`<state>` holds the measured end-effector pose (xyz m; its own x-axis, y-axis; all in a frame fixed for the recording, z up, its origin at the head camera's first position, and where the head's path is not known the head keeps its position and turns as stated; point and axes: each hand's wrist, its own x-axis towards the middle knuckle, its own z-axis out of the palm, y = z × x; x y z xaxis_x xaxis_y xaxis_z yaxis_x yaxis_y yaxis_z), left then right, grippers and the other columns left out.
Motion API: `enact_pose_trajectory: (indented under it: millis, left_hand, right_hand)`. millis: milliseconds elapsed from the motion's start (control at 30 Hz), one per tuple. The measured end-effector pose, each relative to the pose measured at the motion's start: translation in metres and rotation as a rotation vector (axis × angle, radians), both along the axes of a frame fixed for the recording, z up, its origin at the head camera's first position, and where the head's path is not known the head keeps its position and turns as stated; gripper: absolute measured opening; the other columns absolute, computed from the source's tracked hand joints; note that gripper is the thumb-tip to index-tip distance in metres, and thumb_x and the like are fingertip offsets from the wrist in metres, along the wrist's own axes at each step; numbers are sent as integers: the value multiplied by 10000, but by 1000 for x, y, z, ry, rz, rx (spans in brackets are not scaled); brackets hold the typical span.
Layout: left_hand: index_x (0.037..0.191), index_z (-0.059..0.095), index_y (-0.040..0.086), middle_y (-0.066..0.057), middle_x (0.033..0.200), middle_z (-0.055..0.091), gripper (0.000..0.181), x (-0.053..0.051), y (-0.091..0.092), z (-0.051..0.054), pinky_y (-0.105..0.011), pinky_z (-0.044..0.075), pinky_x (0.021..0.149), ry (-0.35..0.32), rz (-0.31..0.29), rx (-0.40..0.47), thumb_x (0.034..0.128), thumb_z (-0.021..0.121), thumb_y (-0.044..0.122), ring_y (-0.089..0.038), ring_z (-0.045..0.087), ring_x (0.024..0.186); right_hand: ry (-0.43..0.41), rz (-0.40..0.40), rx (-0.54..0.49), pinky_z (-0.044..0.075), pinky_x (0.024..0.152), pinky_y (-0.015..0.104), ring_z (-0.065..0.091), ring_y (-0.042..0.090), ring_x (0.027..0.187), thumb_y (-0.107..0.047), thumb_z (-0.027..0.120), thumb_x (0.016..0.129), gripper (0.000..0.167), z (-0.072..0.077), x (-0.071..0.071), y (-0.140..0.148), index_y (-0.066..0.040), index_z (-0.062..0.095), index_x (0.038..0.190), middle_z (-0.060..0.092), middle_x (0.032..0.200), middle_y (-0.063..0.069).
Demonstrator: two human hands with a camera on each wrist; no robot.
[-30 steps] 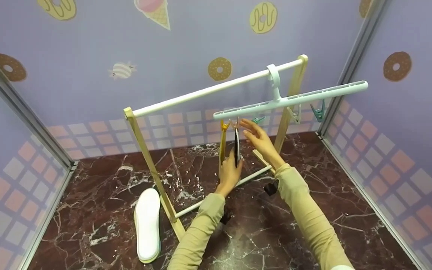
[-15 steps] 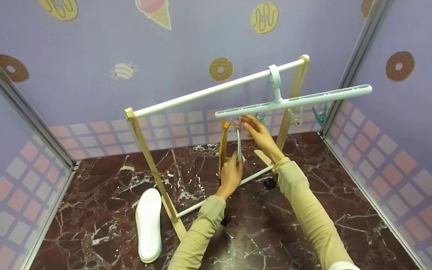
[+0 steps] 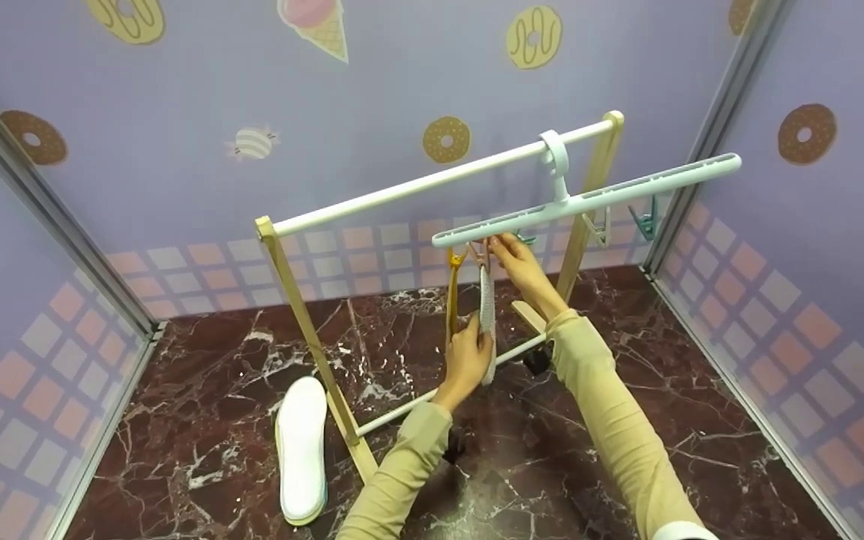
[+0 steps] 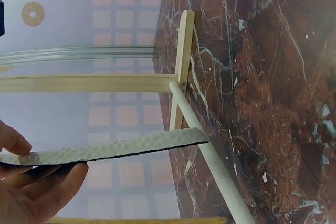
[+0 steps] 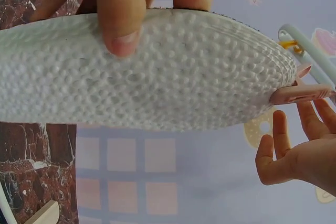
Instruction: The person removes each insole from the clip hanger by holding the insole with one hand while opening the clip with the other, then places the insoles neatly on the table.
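My left hand (image 3: 469,356) pinches a thin insole (image 3: 487,300), thumb on one face and fingers behind. In the right wrist view the insole's bumpy white face (image 5: 173,77) is turned to the camera; a dark backing edge shows in the left wrist view. At its upper end sits a pink clothes peg (image 5: 296,94) hanging from the pale mint hanger (image 3: 507,225). My right hand (image 3: 523,274) is at this peg, its fingertips gripping the handle end; the thumb is hidden in the right wrist view. Beside it, a yellow-orange strip-like item (image 3: 452,296) hangs edge-on from a yellow peg (image 3: 456,260).
The hanger hooks over the white rail (image 3: 417,184) of a wooden stand (image 3: 297,322). Green (image 3: 646,223) and white pegs (image 3: 598,227) hang farther right. Another white insole (image 3: 302,450) lies on the dark marbled surface (image 3: 199,420) left of the stand. Patterned walls enclose the area.
The insole has turned from its dark edge to show its pale face. My right hand has closed in on the pink peg, and my left hand has shifted slightly down and right.
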<state>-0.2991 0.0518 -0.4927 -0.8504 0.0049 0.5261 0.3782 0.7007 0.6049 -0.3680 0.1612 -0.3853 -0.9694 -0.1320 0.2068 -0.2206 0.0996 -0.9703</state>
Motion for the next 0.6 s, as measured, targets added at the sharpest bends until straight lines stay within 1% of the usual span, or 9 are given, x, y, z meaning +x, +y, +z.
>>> enact_pose_trajectory:
  millis: [67, 167, 267, 367, 500, 567, 600]
  left_hand:
    - [1054, 568, 53, -113, 665, 644, 266, 1, 0, 0, -408, 458, 533, -1, -3, 1, 800, 520, 117, -290, 626, 614]
    - [1070, 558, 48, -112, 639, 625, 267, 2, 0, 0, -377, 445, 499, -20, -28, 20, 813, 515, 108, -262, 608, 578]
    - [1090, 548, 37, -121, 653, 627, 276, 4, 0, 0, -363, 440, 488, -34, -54, 57, 822, 508, 90, -248, 589, 565]
    - [1085, 545, 23, -124, 634, 618, 275, 5, 0, 1, -380, 447, 497, -32, -54, 64, 821, 499, 83, -253, 585, 562]
    - [1083, 546, 18, -121, 610, 603, 276, 7, 0, 2, -394, 450, 503, -28, -44, 51, 822, 492, 87, -270, 590, 566]
    - [1078, 544, 23, -118, 615, 605, 269, 7, 1, 3, -395, 450, 506, -25, -36, 37, 824, 492, 94, -281, 601, 581]
    - [1075, 543, 25, -114, 609, 601, 264, 7, 1, 3, -391, 446, 500, -24, -34, 31, 826, 494, 99, -283, 602, 581]
  right_hand:
    - [-3, 4, 5, 326, 941, 365, 418, 306, 1162, -166, 359, 956, 359, 0, 0, -1, 50, 413, 1239, 439, 1264, 266]
    - [-11, 8, 10, 309, 972, 417, 410, 303, 1165, -173, 354, 959, 370, 0, 0, -1, 48, 410, 1251, 445, 1258, 249]
    - [-8, 13, 24, 305, 975, 427, 412, 289, 1166, -169, 346, 961, 379, 0, -1, -1, 49, 401, 1266, 446, 1260, 230]
    - [1, 18, 31, 319, 948, 394, 410, 273, 1152, -157, 340, 960, 380, 0, -1, -2, 49, 398, 1275, 445, 1264, 225]
    - [8, 26, 36, 330, 894, 314, 412, 250, 1143, -153, 337, 958, 383, 1, -1, -2, 43, 401, 1281, 449, 1270, 224]
    - [2, 34, 29, 333, 893, 301, 418, 243, 1147, -157, 338, 958, 385, 1, -1, -2, 43, 403, 1280, 452, 1274, 229]
    - [-8, 37, 24, 332, 904, 306, 415, 248, 1154, -153, 334, 960, 386, 4, 2, -2, 49, 397, 1282, 446, 1278, 237]
